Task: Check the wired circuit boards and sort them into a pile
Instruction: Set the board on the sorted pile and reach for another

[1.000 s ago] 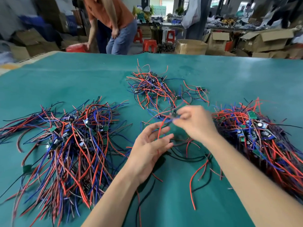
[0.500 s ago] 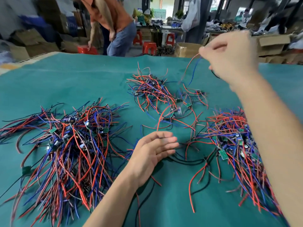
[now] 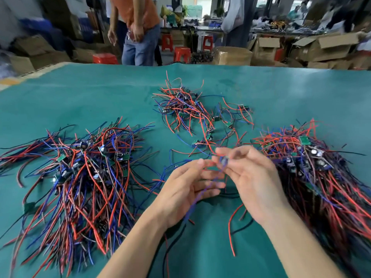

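**One board brought back down to both hands for checking**

A small wired circuit board (image 3: 223, 161), blurred by motion, sits between the two hands above the green surface (image 3: 80, 97); its blue lead trails down across the left palm. The right hand (image 3: 255, 177) pinches it with curled fingers (image 3: 226, 152). The left hand (image 3: 186, 189) lies palm up beneath, fingers loosely extended and only touching the wires.

Half a second ago the right hand was raised high near the far edge, drawing wires up from the heaps, while the left lay flat on the surface. Now the right has come down to the centre and the left has lifted to meet it. That suggests one board has been pulled free and the check is beginning; sorting it is not yet done.

Around the hands lie three heaps: a large left pile (image 3: 84, 173), a small loose far pile (image 3: 184, 109), and a dense right pile (image 3: 313, 167). Beyond the surface a person (image 3: 138, 31) stands among cardboard boxes (image 3: 329, 47).
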### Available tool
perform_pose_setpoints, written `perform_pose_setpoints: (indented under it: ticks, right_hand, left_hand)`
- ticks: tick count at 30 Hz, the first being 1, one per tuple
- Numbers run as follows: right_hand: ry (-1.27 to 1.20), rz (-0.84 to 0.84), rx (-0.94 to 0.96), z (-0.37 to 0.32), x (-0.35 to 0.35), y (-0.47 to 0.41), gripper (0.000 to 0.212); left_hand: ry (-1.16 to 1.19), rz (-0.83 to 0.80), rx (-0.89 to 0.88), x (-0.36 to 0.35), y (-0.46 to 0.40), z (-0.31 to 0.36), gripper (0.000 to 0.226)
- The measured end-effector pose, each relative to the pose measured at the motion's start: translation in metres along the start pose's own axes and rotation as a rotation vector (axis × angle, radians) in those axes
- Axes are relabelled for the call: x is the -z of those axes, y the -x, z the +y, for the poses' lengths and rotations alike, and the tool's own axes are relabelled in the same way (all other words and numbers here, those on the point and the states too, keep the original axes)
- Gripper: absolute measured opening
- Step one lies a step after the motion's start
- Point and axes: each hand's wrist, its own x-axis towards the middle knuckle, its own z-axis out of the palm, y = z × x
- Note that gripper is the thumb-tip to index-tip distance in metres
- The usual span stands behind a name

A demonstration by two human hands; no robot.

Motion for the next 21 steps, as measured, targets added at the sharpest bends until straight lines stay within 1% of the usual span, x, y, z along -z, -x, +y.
perform_pose_setpoints:
  ticks: [2, 4, 7, 8, 10, 13, 16, 19, 21]
  right_hand:
    - [0.256, -0.045, 0.099, 0.008, -0.005, 0.003, 0.021]
    - [0.313, -0.068, 0.117, 0.015, -0.008, 0.004, 0.022]
    - [0.348, -0.07, 0.133, 0.017, -0.007, 0.003, 0.023]
    - [0.329, -0.066, 0.134, 0.017, -0.006, 0.003, 0.023]
    - [0.27, -0.03, 0.132, 0.02, -0.004, 0.002, 0.028]
    - [0.327, 0.081, 0.169, 0.024, -0.005, 0.001, 0.03]
    - [0.303, 0.14, 0.107, 0.025, -0.004, -0.001, 0.033]
    - [0.2, 0.183, 0.005, 0.024, 0.0, -0.004, 0.039]
    - [0.101, 0.168, -0.071, 0.023, 0.001, -0.005, 0.038]
  left_hand:
    - [-0.003, -0.03, 0.014, 0.002, 0.001, -0.002, 0.034]
    - [-0.02, -0.051, 0.006, 0.004, 0.001, -0.002, 0.026]
    - [-0.011, -0.038, -0.028, 0.005, 0.0, -0.005, 0.038]
    - [-0.026, -0.026, -0.051, 0.004, -0.001, -0.006, 0.038]
    - [-0.081, 0.017, -0.094, 0.004, -0.001, -0.007, 0.031]
    - [-0.163, 0.082, -0.135, 0.005, -0.002, -0.009, 0.026]
    - [-0.158, 0.093, -0.142, 0.004, -0.002, -0.008, 0.03]
    - [-0.131, 0.089, -0.154, 0.004, -0.001, -0.007, 0.039]
    - [-0.133, 0.091, -0.173, 0.004, -0.001, -0.007, 0.047]
